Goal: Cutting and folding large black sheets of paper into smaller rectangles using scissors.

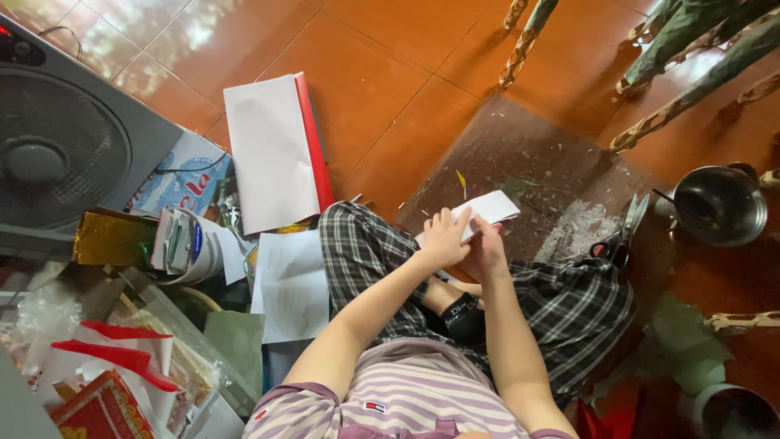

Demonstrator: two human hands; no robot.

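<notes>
Seated on floor, legs crossed, plaid trousers, striped shirt nearest the camera. Left hand (444, 237) lies on top of a folded white paper (487, 213), fingers pressed flat on it; right hand (490, 248) grips the same paper from below, near its lower edge. The paper sits over the knees, above the near edge of a brown board (520, 154).

To the person's left: red patterned box (101, 410) at the bottom corner, red-and-white folded sheets (114, 349) just above it, a plain white sheet (291, 284) beside the knee. Further out, a gold glitter pack (110, 240), a blue-and-white printed bag (183, 179) and a long white sheet with a red edge (276, 150).

To the right: scissors (621, 232) on the board's edge, metal pot (719, 203) just beyond. Grey fan (65, 146) fills the far left. Open orange tile (382, 73) lies beyond the board; green wrapped stems (691, 57) cross the far right corner.
</notes>
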